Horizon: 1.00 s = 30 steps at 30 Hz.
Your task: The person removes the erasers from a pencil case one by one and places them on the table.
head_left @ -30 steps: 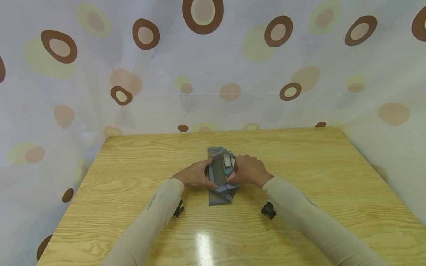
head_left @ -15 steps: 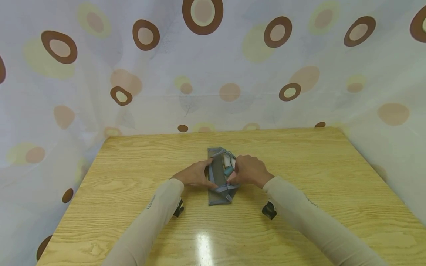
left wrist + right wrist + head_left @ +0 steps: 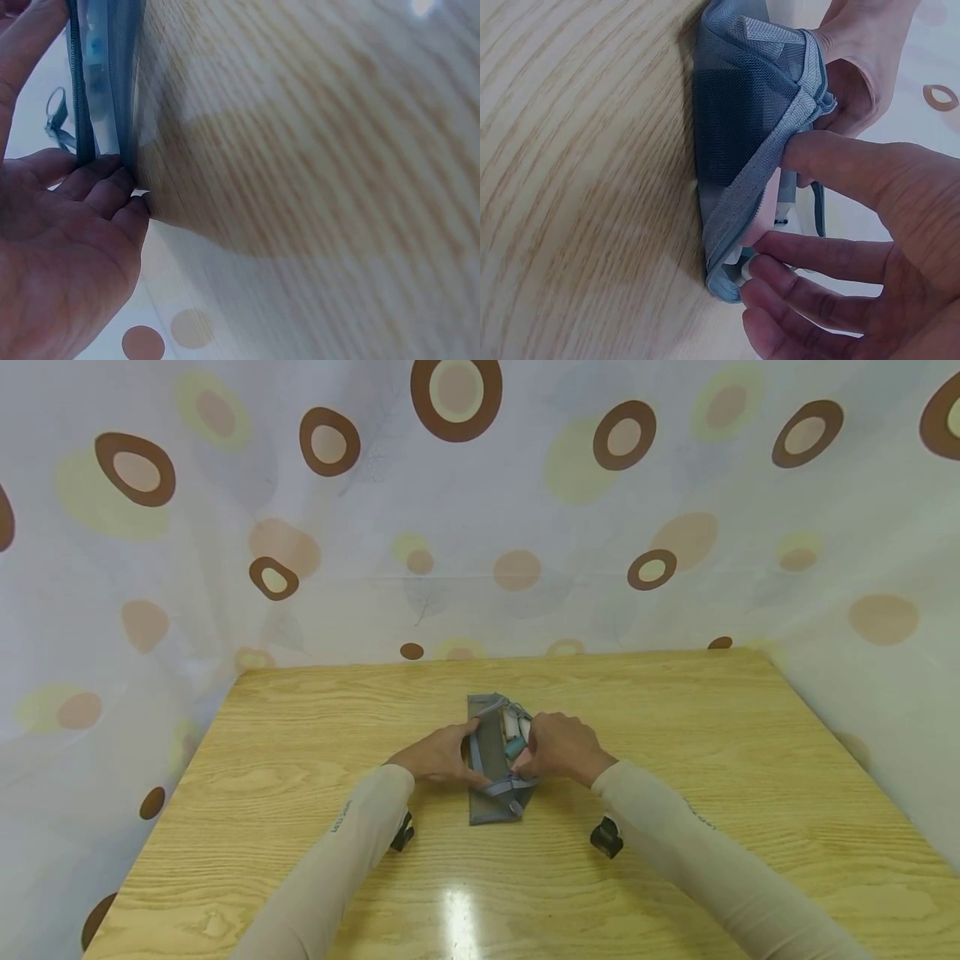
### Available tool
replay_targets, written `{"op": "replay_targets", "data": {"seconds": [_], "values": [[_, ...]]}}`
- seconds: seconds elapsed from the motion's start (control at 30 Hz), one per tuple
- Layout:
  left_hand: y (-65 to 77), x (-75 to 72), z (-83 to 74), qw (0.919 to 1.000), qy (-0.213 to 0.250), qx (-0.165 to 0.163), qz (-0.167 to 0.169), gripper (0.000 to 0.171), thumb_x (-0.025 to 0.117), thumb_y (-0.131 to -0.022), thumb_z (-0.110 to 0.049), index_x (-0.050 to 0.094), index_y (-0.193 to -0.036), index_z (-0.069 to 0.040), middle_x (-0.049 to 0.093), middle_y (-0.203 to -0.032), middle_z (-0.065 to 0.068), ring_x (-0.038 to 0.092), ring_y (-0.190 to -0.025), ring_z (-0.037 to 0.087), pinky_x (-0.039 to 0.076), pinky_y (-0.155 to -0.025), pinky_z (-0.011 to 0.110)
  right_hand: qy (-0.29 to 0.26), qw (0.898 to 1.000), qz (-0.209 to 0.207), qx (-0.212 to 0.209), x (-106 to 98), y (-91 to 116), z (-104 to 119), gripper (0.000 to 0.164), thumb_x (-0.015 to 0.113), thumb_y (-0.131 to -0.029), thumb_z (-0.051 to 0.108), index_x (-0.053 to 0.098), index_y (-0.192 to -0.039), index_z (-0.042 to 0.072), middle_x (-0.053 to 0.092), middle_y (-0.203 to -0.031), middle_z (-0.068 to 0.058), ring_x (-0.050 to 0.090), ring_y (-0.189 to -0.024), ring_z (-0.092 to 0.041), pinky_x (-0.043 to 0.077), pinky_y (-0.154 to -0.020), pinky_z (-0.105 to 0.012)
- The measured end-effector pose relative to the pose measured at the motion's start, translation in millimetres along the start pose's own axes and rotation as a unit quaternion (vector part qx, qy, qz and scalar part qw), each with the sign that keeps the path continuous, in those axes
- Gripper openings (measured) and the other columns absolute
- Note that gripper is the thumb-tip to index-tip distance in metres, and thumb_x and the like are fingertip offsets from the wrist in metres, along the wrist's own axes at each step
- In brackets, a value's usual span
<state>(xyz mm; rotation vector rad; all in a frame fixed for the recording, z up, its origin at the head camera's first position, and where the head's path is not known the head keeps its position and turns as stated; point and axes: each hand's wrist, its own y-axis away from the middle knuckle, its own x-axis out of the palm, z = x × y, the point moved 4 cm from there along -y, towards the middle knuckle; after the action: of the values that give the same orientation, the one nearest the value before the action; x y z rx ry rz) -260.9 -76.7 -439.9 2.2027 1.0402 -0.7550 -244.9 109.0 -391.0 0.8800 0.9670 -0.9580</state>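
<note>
A grey-blue mesh zipper pouch (image 3: pixel 491 747) lies on the table with its mouth gaping. My left hand (image 3: pixel 442 752) grips its left side, thumb at the near end and fingers at the far end. In the left wrist view, those fingertips curl at the zipper edge. My right hand (image 3: pixel 558 745) reaches into the mouth from the right. In the right wrist view, its thumb and index finger are at either end of a smooth pink object (image 3: pixel 765 206). Another fingertip is near a small white piece (image 3: pixel 748 268). A teal item (image 3: pixel 515 746) and a white item (image 3: pixel 512 722) show inside the pouch.
A light wood-grain table (image 3: pixel 315 702) carries the pouch. Behind it and at both sides hangs a white sheet (image 3: pixel 480 510) with brown and yellow spots. Black wrist devices (image 3: pixel 606 837) sit under both pale sleeves. A cord loop (image 3: pixel 54 112) dangles from the pouch.
</note>
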Motion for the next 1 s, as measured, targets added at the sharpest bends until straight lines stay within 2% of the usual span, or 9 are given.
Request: {"op": "replay_targets", "data": {"seconds": [0.2, 0.47, 0.67, 1.0], "values": [[-1.6, 0.2, 1.5, 1.0, -0.008, -0.005, -0.002, 0.108, 0.086, -0.082, -0.039, 0.02, -0.161, -0.003, 0.034, -0.16, 0.019, 0.037, -0.144, 0.032, 0.037, -0.114, 0.045, -0.003, 1.0, -0.001, -0.004, 1.2, -1.0, -1.0, 0.036, 0.09, -0.075, 0.037, 0.068, -0.062, 0.011, 0.056, -0.06, 0.004, 0.044, -0.056, -0.014, 0.037, -0.046, -0.028], [-1.8, -0.4, 0.6, 0.9999, -0.015, -0.003, -0.002, 0.108, 0.085, -0.083, -0.039, 0.021, -0.161, -0.002, 0.035, -0.159, 0.019, 0.038, -0.144, 0.031, 0.039, -0.113, 0.044, -0.009, 1.0, 0.0, -0.009, -0.1, -0.6, -0.5, 0.034, 0.089, -0.076, 0.034, 0.069, -0.063, 0.01, 0.054, -0.06, 0.004, 0.044, -0.056, -0.014, 0.036, -0.047, -0.028], [-1.1, -0.4, -0.6, 0.9999, -0.016, -0.005, -0.001, 0.108, 0.086, -0.082, -0.038, 0.02, -0.161, -0.004, 0.033, -0.161, 0.018, 0.037, -0.145, 0.03, 0.037, -0.114, 0.044, -0.011, 1.0, -0.008, -0.018, -3.3, 0.5, 1.0, 0.032, 0.089, -0.077, 0.033, 0.069, -0.065, 0.01, 0.058, -0.064, 0.003, 0.047, -0.058, -0.015, 0.039, -0.049, -0.028], [-0.6, -0.4, -2.0, 0.9997, -0.023, 0.002, -0.002, 0.106, 0.085, -0.083, -0.037, 0.022, -0.161, -0.002, 0.035, -0.159, 0.018, 0.038, -0.144, 0.031, 0.039, -0.113, 0.044, -0.039, 0.998, -0.031, -0.044, -7.8, 2.1, 1.9, 0.035, 0.086, -0.076, 0.028, 0.063, -0.055, 0.013, 0.045, -0.054, 0.009, 0.037, -0.053, -0.01, 0.03, -0.046, -0.025]]}}
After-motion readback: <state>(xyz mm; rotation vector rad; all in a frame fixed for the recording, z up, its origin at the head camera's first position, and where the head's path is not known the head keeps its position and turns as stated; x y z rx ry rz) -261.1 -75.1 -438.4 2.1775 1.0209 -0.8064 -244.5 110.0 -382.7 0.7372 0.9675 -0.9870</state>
